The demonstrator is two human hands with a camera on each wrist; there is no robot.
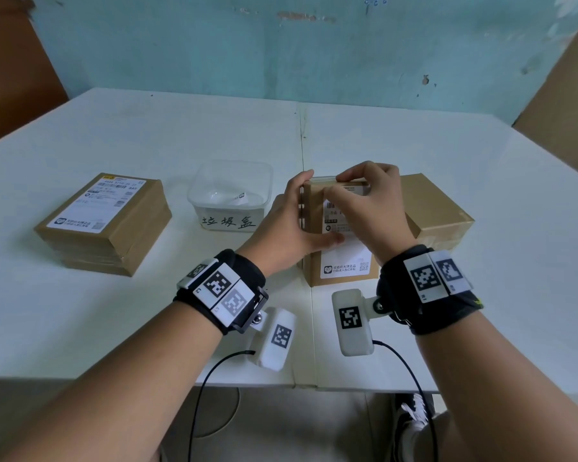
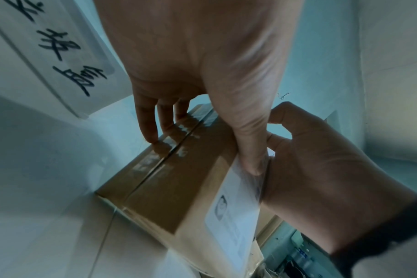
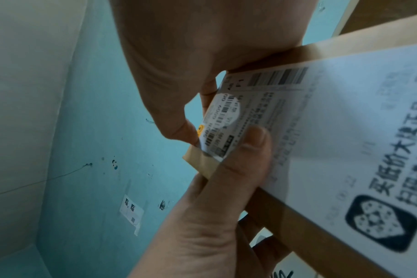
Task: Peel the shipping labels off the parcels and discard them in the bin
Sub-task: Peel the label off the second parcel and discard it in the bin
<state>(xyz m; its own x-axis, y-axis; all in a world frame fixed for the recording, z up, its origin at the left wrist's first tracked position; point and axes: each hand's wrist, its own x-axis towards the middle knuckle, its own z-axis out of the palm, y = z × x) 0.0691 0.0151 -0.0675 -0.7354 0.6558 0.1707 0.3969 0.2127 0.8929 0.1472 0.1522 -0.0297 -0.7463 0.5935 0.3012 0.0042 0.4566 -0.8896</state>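
Parcel (image 1: 334, 258) between clear bin (image 1: 229, 198) and bare box (image 1: 437, 208), labelled stack (image 1: 104, 225) leftward

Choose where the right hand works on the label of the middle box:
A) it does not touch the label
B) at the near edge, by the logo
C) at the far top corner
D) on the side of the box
C: the right hand pinches the label at the far top corner of the box, lifting it there.

Left hand (image 2: 202, 65) around tilted parcel (image 2: 169, 188) — thumb on label (image 2: 236, 216), beside right hand (image 2: 321, 169).
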